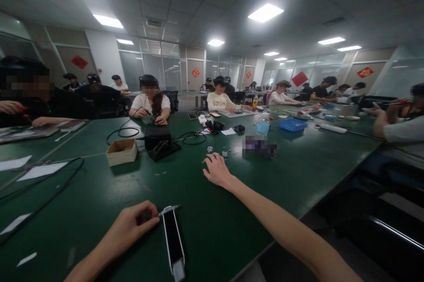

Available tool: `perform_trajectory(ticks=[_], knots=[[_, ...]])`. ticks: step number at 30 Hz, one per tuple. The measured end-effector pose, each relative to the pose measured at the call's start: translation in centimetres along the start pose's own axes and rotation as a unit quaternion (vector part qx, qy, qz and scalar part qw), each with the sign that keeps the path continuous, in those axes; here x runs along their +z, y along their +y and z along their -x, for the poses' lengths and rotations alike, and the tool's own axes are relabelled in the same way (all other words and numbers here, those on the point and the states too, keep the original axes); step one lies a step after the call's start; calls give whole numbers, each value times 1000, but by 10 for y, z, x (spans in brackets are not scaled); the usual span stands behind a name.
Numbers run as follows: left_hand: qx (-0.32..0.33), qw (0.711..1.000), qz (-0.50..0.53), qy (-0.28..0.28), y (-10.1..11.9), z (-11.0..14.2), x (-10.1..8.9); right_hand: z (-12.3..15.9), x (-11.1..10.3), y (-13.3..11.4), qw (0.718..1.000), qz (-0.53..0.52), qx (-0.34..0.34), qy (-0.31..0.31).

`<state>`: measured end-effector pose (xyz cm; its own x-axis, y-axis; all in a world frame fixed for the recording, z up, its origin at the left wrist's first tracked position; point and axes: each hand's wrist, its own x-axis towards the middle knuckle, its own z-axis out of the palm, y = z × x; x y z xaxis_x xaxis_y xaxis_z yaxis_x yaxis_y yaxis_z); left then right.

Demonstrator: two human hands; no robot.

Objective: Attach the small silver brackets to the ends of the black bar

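My left hand [137, 220] is closed in a pinch, thumb and forefinger on a small metal pin-like piece [160, 214] at the far end of a slim device. That device [173, 240] has a white frame and a long black face, and lies on the green table pointing toward me. My right hand [217, 169] reaches forward over the table, palm down with fingers spread and nothing visible in it. Just beyond its fingertips lie a small pale metal part [210, 149] and another small part [225, 153].
On the green table [185, 184] stand a cardboard box [122, 152], a black box-shaped device [158, 137], a water bottle [263, 125] and a blue basket [293, 124]. Black cables [124, 131] run across it. Co-workers [152, 100] sit around the table.
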<state>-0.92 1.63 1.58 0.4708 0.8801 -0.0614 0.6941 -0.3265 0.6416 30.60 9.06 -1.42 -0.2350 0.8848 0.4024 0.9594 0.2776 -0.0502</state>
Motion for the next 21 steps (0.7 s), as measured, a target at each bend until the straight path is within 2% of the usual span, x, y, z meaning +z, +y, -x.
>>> perform_trajectory(ticks=[9, 12, 14, 16, 21], knots=[[1, 1000, -3, -2, 11, 2, -3, 0, -1, 3, 1000, -2, 12, -14], [4, 1000, 3, 0, 10, 1, -3, -2, 3, 9, 999, 10, 44, -9], [6, 1000, 3, 3, 9, 1, -3, -5, 7, 21, 995, 20, 98, -1], [9, 1000, 1, 6, 8, 1, -2, -7, 10, 41, 982, 32, 183, 9], [14, 1000, -7, 13, 9, 3, -2, -1, 8, 105, 920, 61, 385, 42]])
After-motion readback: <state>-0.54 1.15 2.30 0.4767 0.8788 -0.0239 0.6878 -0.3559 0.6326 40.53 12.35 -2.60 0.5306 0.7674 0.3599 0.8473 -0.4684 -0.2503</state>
